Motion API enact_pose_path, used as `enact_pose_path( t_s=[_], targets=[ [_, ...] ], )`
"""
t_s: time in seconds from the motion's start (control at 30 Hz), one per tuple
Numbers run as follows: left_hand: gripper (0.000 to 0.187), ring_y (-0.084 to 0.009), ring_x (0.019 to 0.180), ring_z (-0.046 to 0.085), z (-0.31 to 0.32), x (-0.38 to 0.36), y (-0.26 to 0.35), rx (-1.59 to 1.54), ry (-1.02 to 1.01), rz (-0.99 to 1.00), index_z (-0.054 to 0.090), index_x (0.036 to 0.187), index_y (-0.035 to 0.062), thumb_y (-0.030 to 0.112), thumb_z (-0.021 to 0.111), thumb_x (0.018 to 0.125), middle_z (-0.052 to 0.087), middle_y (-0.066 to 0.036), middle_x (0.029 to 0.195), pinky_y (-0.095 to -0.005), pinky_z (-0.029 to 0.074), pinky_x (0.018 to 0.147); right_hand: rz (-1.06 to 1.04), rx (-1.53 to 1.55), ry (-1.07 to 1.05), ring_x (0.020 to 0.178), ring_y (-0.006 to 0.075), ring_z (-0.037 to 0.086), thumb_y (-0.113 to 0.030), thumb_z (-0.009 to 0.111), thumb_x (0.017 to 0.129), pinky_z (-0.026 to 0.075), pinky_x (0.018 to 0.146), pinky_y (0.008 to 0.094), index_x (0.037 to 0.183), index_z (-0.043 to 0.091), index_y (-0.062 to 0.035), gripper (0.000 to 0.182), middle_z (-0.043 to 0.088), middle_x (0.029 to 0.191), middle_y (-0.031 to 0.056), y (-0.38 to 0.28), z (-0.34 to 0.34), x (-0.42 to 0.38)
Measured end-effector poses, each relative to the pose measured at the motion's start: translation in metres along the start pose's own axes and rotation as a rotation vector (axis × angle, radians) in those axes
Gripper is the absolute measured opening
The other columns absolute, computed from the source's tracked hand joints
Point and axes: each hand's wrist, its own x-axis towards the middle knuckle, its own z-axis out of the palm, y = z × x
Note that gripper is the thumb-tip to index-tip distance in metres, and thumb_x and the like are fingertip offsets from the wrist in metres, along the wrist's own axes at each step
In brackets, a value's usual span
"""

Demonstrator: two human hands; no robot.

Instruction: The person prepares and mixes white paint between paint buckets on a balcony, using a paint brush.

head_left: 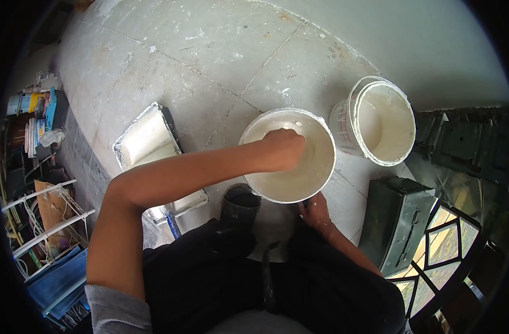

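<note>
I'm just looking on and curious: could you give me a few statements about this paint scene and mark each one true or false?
1. The left hand reaches into the near bucket. True.
2. The near bucket holds red paint. False: what shows inside it is white.
3. A second bucket stands to the right of the near one. True.
4. The right hand is raised high above the buckets. False: it is low, at the near bucket's bottom edge.
5. A paint tray with a roller lies to the left of the near bucket. True.
</note>
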Motion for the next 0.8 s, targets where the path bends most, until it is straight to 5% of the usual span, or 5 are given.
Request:
enact_pose_path(
  t_s=[0.07, 0.27, 0.67, 0.8],
  targets=[
    [0.022, -0.0363, 0.086, 0.067, 0.003, -0.007, 0.0, 0.08, 0.121, -0.016, 0.067, 0.089, -0.0064, 0.008, 0.061, 0.073, 0.067, -0.023, 0.091, -0.0446, 0.054, 0.073, -0.03, -0.02, 0.006, 0.105, 0.0465, 0.051, -0.005, 0.066, 0.077, 0.044, 0.09, 0.0478, 0.129, 0.035, 0.0074, 0.062, 0.051, 0.115, 0.0286, 0.001, 0.0, 0.0],
    [0.021, -0.0331, 0.084, 0.068, -0.003, -0.019, 0.013, 0.172, -0.167, 0.058, 0.07, 0.088, -0.002, 0.01, 0.06, 0.074, 0.068, -0.021, 0.091, -0.0425, 0.055, 0.075, -0.037, -0.022, 0.003, 0.105, 0.0459, 0.051, -0.005, 0.067, 0.076, 0.044, 0.091, 0.0473, 0.129, 0.035, 0.0074, 0.063, 0.051, 0.116, 0.0282, 0.003, 0.002, 0.0],
    [0.009, -0.0367, 0.071, 0.065, -0.051, -0.063, 0.015, 0.104, 0.225, 0.086, 0.064, 0.073, -0.0018, 0.004, 0.058, 0.074, 0.065, -0.021, 0.076, -0.0444, 0.053, 0.065, 0.056, -0.003, -0.061, 0.116, 0.0465, 0.046, -0.007, 0.065, 0.078, 0.04, 0.1, 0.0467, 0.137, 0.027, 0.006, 0.072, 0.046, 0.127, 0.0294, 0.005, 0.0, -0.002],
    [0.008, -0.0357, 0.069, 0.066, -0.029, -0.044, 0.005, 0.183, 0.194, 0.058, 0.065, 0.074, -0.002, 0.003, 0.058, 0.072, 0.064, -0.022, 0.073, -0.0435, 0.053, 0.063, 0.055, 0.03, -0.058, 0.116, 0.0464, 0.046, -0.008, 0.065, 0.078, 0.04, 0.1, 0.0468, 0.136, 0.028, 0.0062, 0.07, 0.046, 0.127, 0.0292, 0.008, 0.004, -0.002]
  ],
)
